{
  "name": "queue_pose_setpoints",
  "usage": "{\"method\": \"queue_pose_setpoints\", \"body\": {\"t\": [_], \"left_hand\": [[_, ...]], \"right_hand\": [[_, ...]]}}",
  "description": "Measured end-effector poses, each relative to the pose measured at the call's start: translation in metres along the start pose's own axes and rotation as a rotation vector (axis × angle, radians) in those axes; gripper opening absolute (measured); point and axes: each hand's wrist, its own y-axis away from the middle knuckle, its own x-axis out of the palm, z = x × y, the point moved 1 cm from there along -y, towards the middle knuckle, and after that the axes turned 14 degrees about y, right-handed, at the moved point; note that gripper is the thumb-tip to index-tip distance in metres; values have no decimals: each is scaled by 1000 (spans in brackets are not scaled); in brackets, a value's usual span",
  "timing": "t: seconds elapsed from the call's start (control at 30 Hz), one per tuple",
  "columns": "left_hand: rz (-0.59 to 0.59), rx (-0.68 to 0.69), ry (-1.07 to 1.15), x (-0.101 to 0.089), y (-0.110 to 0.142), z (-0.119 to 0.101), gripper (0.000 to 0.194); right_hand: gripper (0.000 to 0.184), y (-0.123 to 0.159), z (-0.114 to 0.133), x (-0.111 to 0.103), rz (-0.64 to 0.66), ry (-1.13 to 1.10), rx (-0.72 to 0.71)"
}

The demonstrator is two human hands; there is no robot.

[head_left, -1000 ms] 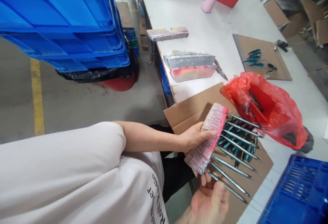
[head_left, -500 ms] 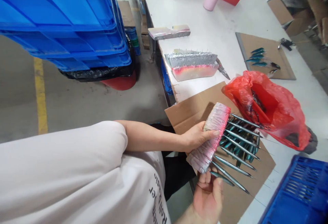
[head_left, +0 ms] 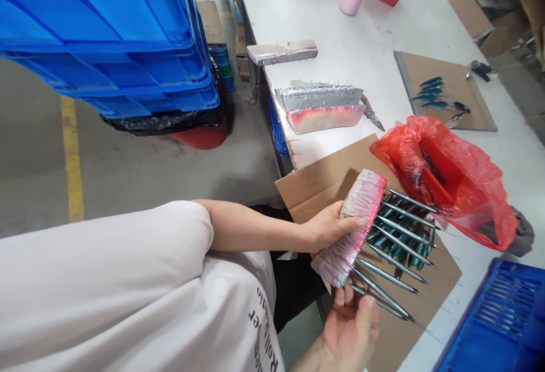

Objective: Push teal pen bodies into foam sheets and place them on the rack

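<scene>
The left hand (head_left: pixel 326 231) clasps the pink block (head_left: pixel 351 245) over the near edge of the cardboard sheet (head_left: pixel 319 173), thumb across its face; slim teal spindles (head_left: pixel 404 246) project from it above a teal pile (head_left: pixel 409 222); the right hand (head_left: pixel 349 326) curls its fingers at the end spindle's base, whether pinching I cannot tell; the red bag (head_left: pixel 466 190) lies along the cardboard's far edge.

Wears a loose, off-white shirt (head_left: pixel 106 292) with soft creases, 1 plain short sleeve (head_left: pixel 187 218) in view ending near the elbow in a rounded hem, dark lettering (head_left: pixel 269 338) on the front, including "Roll" and "Radio", and black trousers (head_left: pixel 298 287), with 2 bare hands (head_left: pixel 330 227).
</scene>
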Motion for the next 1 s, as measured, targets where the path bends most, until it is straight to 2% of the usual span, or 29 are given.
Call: {"method": "queue_pose_setpoints", "body": {"t": [0.23, 0.47, 1.0], "left_hand": [[13, -2, 42, 3, 0, -3, 32], [29, -14, 63, 3, 0, -4, 32], [20, -9, 55, 2, 0, -2, 33]], "right_hand": [[5, -3, 1, 4, -38, -38, 56], [6, -8, 0, 2, -11, -59, 129], [8, -8, 0, 3, 11, -61, 135]]}}
